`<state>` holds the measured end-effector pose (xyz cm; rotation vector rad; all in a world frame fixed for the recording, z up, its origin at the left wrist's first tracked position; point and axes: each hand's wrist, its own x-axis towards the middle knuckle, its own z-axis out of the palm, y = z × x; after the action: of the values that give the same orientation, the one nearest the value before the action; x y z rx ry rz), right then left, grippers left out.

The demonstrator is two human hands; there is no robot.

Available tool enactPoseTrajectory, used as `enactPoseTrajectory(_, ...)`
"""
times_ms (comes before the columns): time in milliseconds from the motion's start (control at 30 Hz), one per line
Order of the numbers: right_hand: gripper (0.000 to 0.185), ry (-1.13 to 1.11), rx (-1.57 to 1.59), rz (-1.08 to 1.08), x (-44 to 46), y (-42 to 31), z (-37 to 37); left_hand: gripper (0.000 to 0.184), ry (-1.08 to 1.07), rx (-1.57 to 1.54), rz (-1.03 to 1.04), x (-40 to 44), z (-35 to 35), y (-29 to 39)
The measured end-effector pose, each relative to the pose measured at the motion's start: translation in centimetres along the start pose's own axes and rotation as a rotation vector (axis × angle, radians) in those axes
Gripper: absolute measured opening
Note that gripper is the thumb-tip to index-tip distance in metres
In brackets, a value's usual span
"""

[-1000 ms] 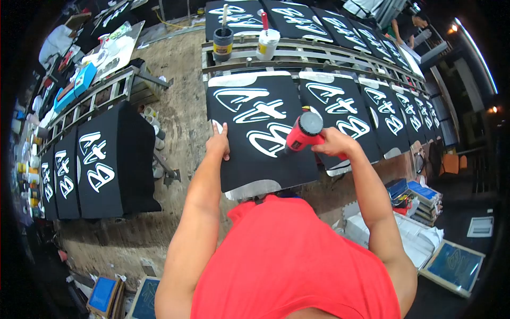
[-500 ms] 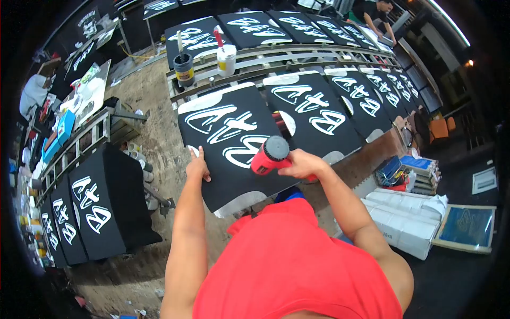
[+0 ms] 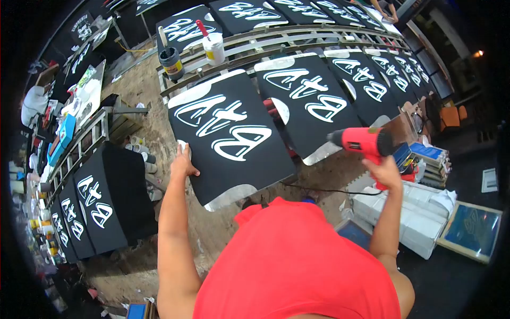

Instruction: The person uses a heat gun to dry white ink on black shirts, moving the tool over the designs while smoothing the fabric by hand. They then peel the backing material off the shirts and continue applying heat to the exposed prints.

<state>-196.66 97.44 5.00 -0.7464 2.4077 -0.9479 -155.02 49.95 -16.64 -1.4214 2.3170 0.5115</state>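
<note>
My right hand (image 3: 383,173) is closed round the handle of a red heat gun (image 3: 364,141), held off to the right with its dark nozzle pointing left. A black cord trails from it. My left hand (image 3: 183,162), fingers apart, rests on the left edge of the nearest black fabric panel (image 3: 212,173), which carries white, black-lined lettering. Beside it to the right lies a second printed black panel (image 3: 308,133), the heat gun near its lower right corner. Pale board shows at the panels' ends.
A dark tub (image 3: 171,64) and a white tub (image 3: 214,50) with handled tools stand on the rack behind. More printed panels (image 3: 103,186) hang at left. White packages (image 3: 404,212) and a framed screen (image 3: 470,232) lie at right. A co-worker's arms (image 3: 387,11) show at top right.
The heat gun in my right hand has swung from over the nearest panel out to the right, turning sideways. My left hand stays at the panel's edge. The view has shifted.
</note>
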Motion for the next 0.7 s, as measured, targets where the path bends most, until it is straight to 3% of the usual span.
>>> enactPoseTrajectory(33,0.027,0.018,-0.105,0.078,0.1,1.4,-2.9,0.133,0.027,0.05,-0.034,-0.9,-0.5,0.7)
enactPoseTrajectory(67,0.022,0.069,-0.017,0.051,-0.3,1.4,-5.0,0.121,0.056,0.101,-0.07,-1.4,-0.7,1.4)
enactPoseTrajectory(100,0.021,0.111,-0.017,0.047,-0.2,2.5,-7.4,0.121,0.056,0.104,-0.084,-0.8,0.5,1.1)
enactPoseTrajectory(133,0.025,0.2,0.003,-0.094,0.0,4.2,-9.4,0.108,0.157,0.124,-0.089,0.4,2.4,0.0)
enactPoseTrajectory(200,0.033,0.225,-0.067,-0.084,0.9,7.7,-14.8,0.079,0.248,0.104,-0.107,-2.6,1.1,3.7)
enactPoseTrajectory(300,0.04,0.195,-0.05,-0.012,3.1,12.5,-22.0,0.077,0.373,-0.016,-0.123,-4.7,1.7,8.3)
enactPoseTrajectory(333,0.043,0.162,-0.041,0.213,3.7,11.4,-23.9,0.075,0.42,-0.071,-0.127,-5.6,2.0,10.1)
enactPoseTrajectory(367,0.043,0.137,-0.053,0.214,4.9,13.0,-26.1,0.074,0.427,-0.11,-0.145,-6.5,2.4,11.8)
enactPoseTrajectory(433,0.041,0.174,0.055,-0.011,6.9,16.6,-29.8,0.073,0.51,-0.132,-0.099,-7.8,3.8,14.9)
enactPoseTrajectory(500,0.042,0.146,0.025,-0.064,9.0,19.4,-32.6,0.071,0.492,-0.185,-0.113,-9.2,4.6,18.4)
enactPoseTrajectory(567,0.032,0.309,-0.149,-0.3,11.5,21.4,-34.3,0.068,0.524,-0.176,-0.102,-10.0,5.9,21.2)
enactPoseTrajectory(700,0.034,0.168,-0.147,-0.41,16.2,23.0,-36.5,0.07,0.394,-0.143,-0.162,-11.4,5.8,26.2)
